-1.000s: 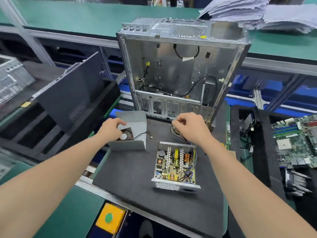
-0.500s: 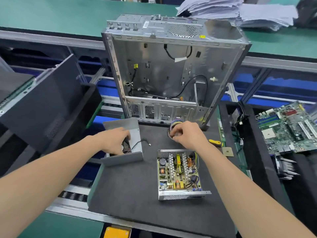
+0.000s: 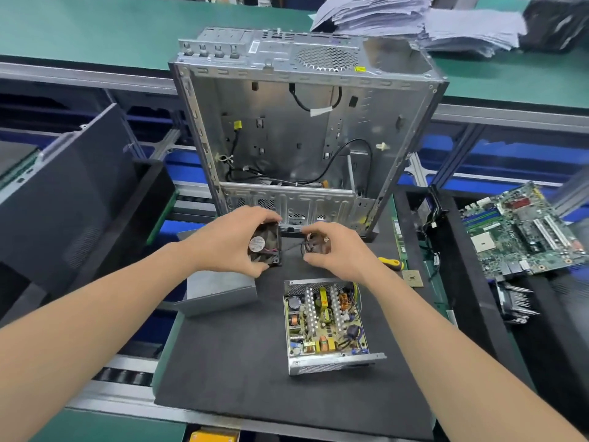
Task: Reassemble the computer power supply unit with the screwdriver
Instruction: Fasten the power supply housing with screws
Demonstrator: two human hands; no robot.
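Lifted out of the grey cover since the earlier frame, one black fan (image 3: 264,247) is now gripped by the left hand (image 3: 229,240), whose fingers are curled round its frame. One small bundle of wires (image 3: 314,245) is grasped in the curled fingers of the right hand (image 3: 341,250), just beside the fan. One open power supply base (image 3: 325,323), its circuit board exposed, is set on the black mat (image 3: 239,362) near the two hands. One grey cover (image 3: 220,291) is seen to its left, below the left hand. One screwdriver (image 3: 390,263) with a yellow and black handle is laid beside the right wrist, and one small square chip (image 3: 412,278) near it. One computer case (image 3: 302,129) is stood upright behind the hands. One motherboard (image 3: 522,228) is seen at the right.
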